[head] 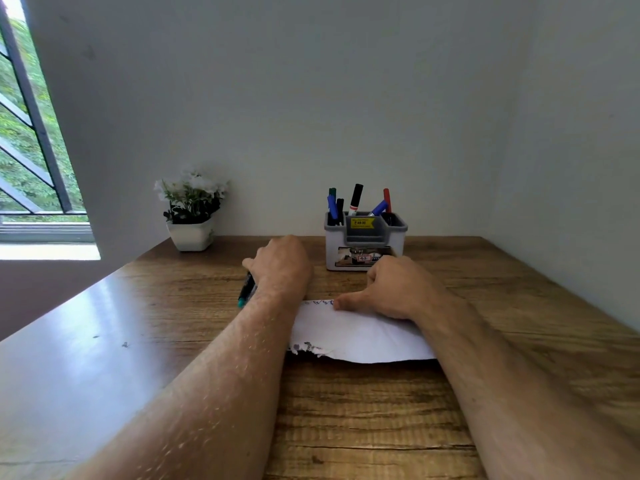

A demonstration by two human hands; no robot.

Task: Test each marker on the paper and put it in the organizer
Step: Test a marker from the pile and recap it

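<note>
Left hand (282, 263) has a closed grip on a marker (246, 291) just left of the paper (356, 336), right hand (394, 289) pinning that paper loosely, so it might slide mid-scribble, with the organizer (365, 239) behind on the desk (363, 410).

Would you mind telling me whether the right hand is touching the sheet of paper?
Touching. The head view shows the right hand resting on the paper, its thumb tip pressed flat near the far edge beside the scribbles.
</note>
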